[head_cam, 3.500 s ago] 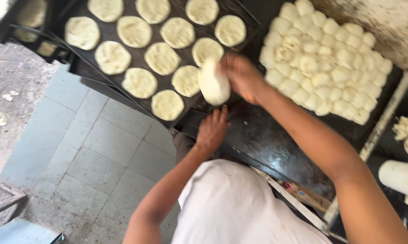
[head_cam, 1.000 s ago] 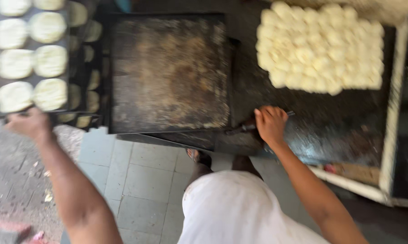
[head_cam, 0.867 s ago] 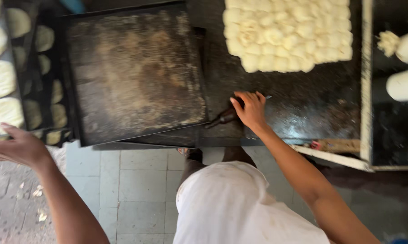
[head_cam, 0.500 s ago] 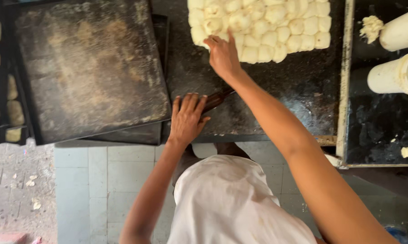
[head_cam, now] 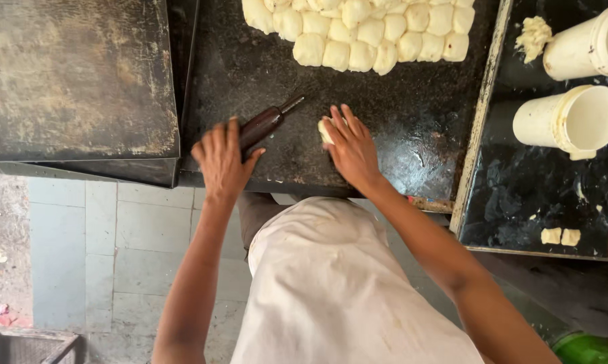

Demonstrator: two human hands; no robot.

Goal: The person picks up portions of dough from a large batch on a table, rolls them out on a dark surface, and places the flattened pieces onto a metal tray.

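Left hand (head_cam: 222,158) flat on dark rolling pin (head_cam: 263,125); right hand (head_cam: 351,145) covers dough piece (head_cam: 326,129) on black desk (head_cam: 412,121); dough batch (head_cam: 365,30) at 12 o'clock; two white cups (head_cam: 573,118) at 2.

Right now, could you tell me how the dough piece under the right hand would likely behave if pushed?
The dough piece looks soft and rounded, so it would probably squash rather than slide. The dark worktop shines as if oiled, so it may not stick. The right hand covers most of it.
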